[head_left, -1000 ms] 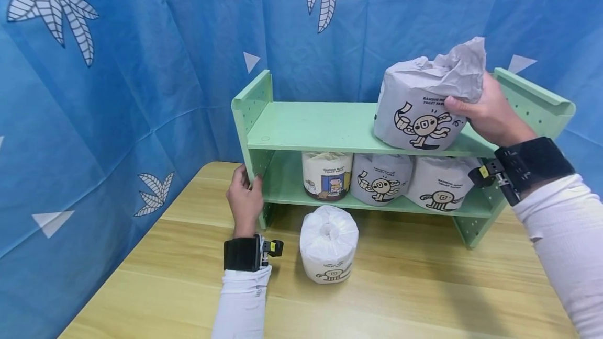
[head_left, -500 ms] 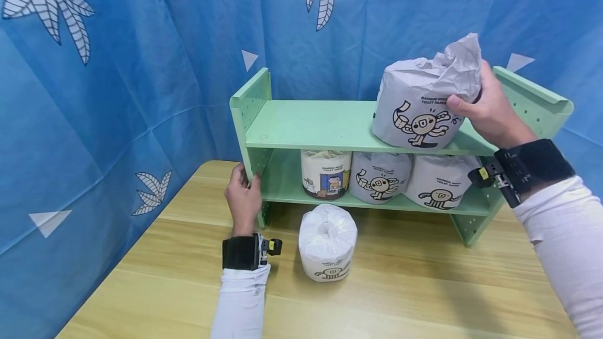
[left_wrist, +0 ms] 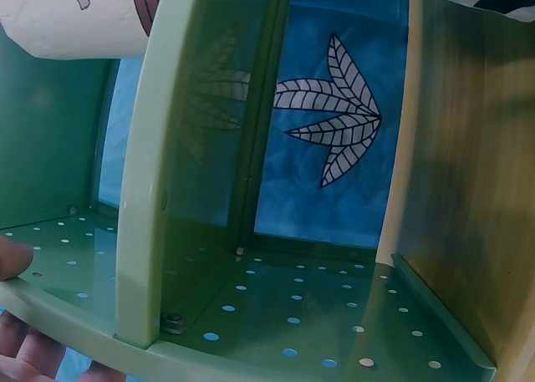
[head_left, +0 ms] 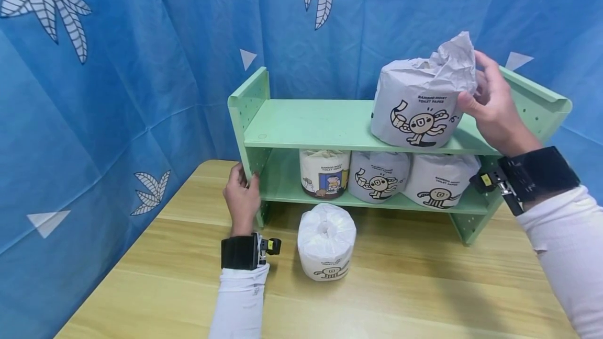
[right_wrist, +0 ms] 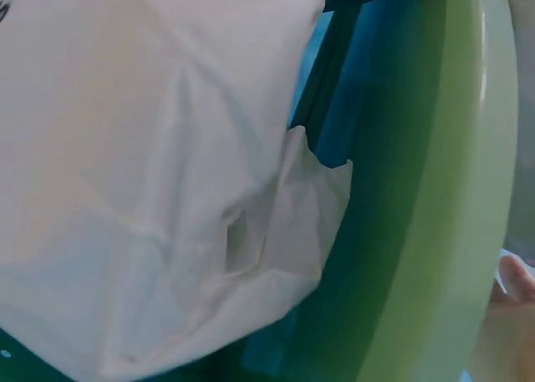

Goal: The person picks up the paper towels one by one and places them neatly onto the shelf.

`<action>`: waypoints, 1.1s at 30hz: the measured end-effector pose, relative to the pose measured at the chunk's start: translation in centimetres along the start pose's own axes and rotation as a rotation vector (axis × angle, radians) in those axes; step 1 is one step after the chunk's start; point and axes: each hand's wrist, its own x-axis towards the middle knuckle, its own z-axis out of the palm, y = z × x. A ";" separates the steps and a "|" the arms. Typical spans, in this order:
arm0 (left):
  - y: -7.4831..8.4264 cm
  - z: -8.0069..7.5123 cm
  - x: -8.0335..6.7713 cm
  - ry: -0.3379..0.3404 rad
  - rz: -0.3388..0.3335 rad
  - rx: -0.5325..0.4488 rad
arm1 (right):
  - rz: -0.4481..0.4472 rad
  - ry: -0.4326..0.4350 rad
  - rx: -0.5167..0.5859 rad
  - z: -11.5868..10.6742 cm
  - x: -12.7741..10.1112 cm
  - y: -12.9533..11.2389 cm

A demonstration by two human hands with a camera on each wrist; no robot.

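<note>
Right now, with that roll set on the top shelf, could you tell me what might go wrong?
The wrapped roll overhangs the top shelf's front edge; it may tip off once the right hand lets go. If it falls, it could strike the roll on the table. The left hand braces the rack's side panel; releasing it could let the rack shift.

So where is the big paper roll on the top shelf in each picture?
Head: the wrapped roll stands at upper right on the top shelf, by the right hand.
Left wrist: cannot tell if the roll at top left is it.
Right wrist: it fills the left.
Shared landmark: the green shelf.
</note>
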 end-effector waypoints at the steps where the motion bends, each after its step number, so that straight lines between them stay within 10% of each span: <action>1: 0.0 0.0 0.0 0.000 0.001 -0.001 | 0.008 0.011 -0.028 -0.1 -0.1 -0.1; 10: 0.3 0.0 -0.1 -0.001 -0.006 -0.003 | -0.005 0.162 -0.331 0.1 -1.2 -1.1; 33: 0.1 0.0 -0.1 -0.007 -0.005 0.007 | -0.358 0.757 -0.464 -0.2 -6.1 0.2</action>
